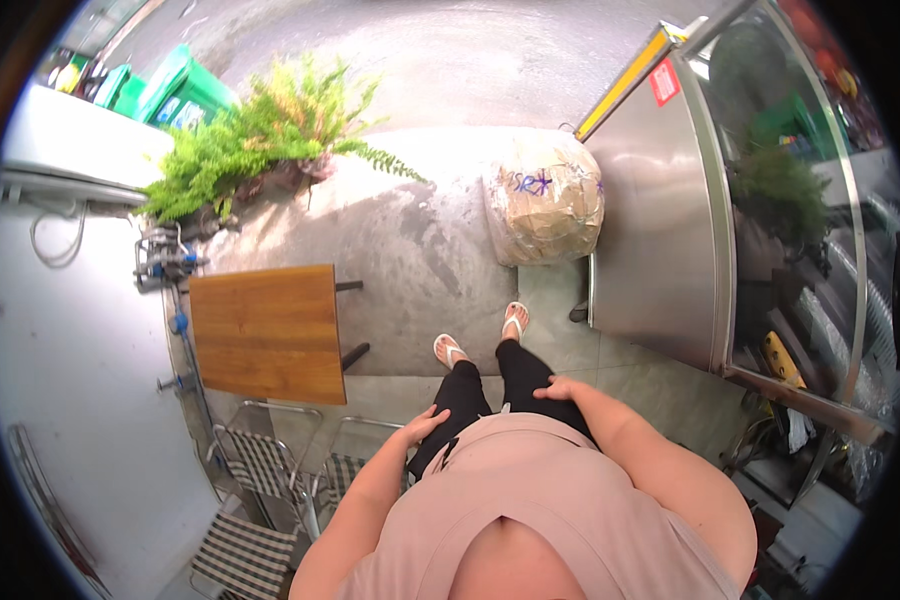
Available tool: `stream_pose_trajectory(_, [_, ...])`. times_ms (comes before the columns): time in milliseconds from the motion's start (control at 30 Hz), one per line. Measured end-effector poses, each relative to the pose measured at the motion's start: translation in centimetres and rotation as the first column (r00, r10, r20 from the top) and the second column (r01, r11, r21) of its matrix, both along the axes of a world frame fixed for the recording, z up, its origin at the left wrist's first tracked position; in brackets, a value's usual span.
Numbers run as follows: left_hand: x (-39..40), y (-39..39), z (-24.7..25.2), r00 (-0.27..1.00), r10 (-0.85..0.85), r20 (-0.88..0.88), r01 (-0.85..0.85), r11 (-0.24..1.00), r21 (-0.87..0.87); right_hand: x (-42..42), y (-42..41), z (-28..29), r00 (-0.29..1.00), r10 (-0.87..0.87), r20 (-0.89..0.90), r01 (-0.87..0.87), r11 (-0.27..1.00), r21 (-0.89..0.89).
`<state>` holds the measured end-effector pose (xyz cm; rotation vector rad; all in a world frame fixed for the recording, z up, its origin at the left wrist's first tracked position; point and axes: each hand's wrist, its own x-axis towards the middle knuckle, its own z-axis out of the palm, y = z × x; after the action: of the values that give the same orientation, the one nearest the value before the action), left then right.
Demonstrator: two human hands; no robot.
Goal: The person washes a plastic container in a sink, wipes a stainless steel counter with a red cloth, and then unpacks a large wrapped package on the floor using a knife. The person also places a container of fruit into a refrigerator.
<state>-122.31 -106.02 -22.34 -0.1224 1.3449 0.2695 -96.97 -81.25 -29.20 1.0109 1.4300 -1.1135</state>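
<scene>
My left hand (424,425) rests on the thigh of my black trousers (459,397), its fingers lying on the cloth. On the other thigh lies my right hand (559,388), also against the trousers. Neither hand holds an object that I can see. Beyond my feet, in white flip-flops (511,321), a large bundle wrapped in tape and clear film (551,206) stands on the floor beside a stainless steel cabinet (652,217). It bears handwritten marks. A wooden-topped table (266,334) with dark legs stands to the left of my feet.
Folding chairs with checked seats (244,551) stand at the lower left. Green ferns (262,142) and a green bin (184,90) are at the upper left. Pipes with blue fittings (178,324) run along the left wall. Glass panels (780,187) top the steel cabinet at the right.
</scene>
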Motion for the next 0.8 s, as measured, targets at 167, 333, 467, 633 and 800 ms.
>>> stream_pose_trajectory(167, [-1.8,1.2,-3.2,0.962,-0.247,-0.116,0.260,0.958,0.121,-3.2,-0.2,1.4,0.994,0.089,-0.059,-0.093,0.993,-0.077])
stream_pose_trajectory(333, [-3.4,1.5,-6.6,0.826,-0.491,-0.277,0.550,0.808,0.211,-2.7,1.8,4.4,0.989,-0.140,0.041,0.144,0.979,-0.141])
stream_pose_trajectory(467, [-3.9,3.5,-5.0,0.634,-0.640,-0.435,0.740,0.665,0.099,-0.5,0.9,1.9,0.973,-0.231,-0.001,0.229,0.964,-0.134])
stream_pose_trajectory(633, [-4.3,4.7,-1.7,0.608,-0.651,-0.454,0.763,0.637,0.108,-1.9,3.3,4.4,0.975,-0.223,0.017,0.223,0.958,-0.179])
stream_pose_trajectory(800, [-4.8,5.1,0.7,0.586,-0.680,-0.441,0.780,0.621,0.077,-2.3,4.8,3.4,0.989,-0.144,-0.016,0.139,0.978,-0.157])
